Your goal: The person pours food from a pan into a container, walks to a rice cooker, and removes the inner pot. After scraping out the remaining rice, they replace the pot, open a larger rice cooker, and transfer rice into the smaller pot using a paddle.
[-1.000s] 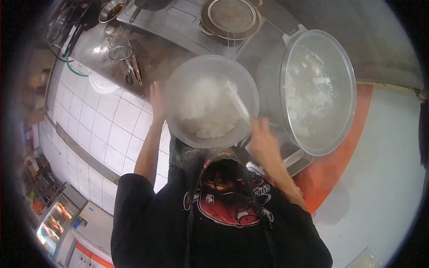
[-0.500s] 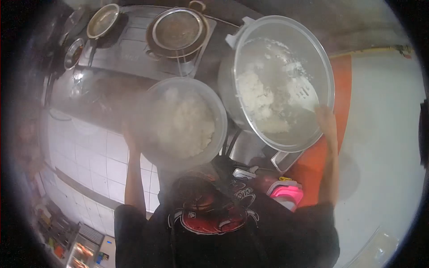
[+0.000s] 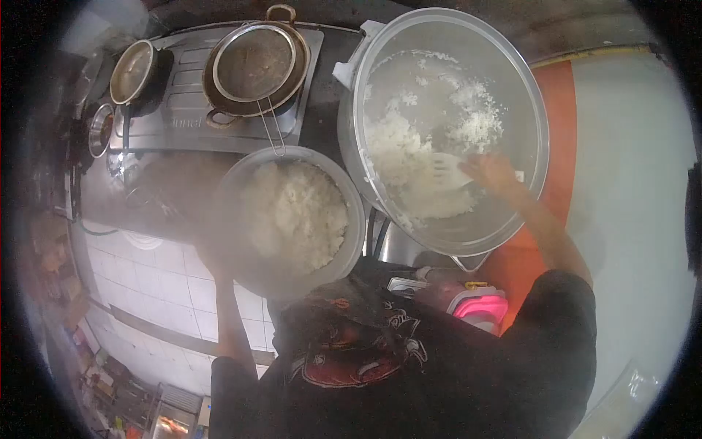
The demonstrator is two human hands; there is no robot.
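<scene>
My right hand [image 3: 493, 174] is closed around a white slotted rice paddle [image 3: 444, 173]. The paddle's blade lies against cooked rice [image 3: 398, 143] inside a big metal pot [image 3: 523, 95], whose handle end shows past my fist. To the left is a wide bowl [image 3: 356, 233] heaped with white rice [image 3: 296, 208]. My left hand [image 3: 213, 252] grips this bowl at its left side, though steam blurs the fingers there.
Behind the bowl stands a gas stove [image 3: 175, 95] with a wok [image 3: 292, 80], a round strainer [image 3: 256, 62] lying over it, and a small saucepan [image 3: 133, 72]. A pink container [image 3: 482, 307] sits near my right side. White tiles [image 3: 157, 274] show at lower left.
The right hand and paddle have moved left and deeper into the pot, across the rice. The view has shifted slightly. My left hand stays at the bowl.
</scene>
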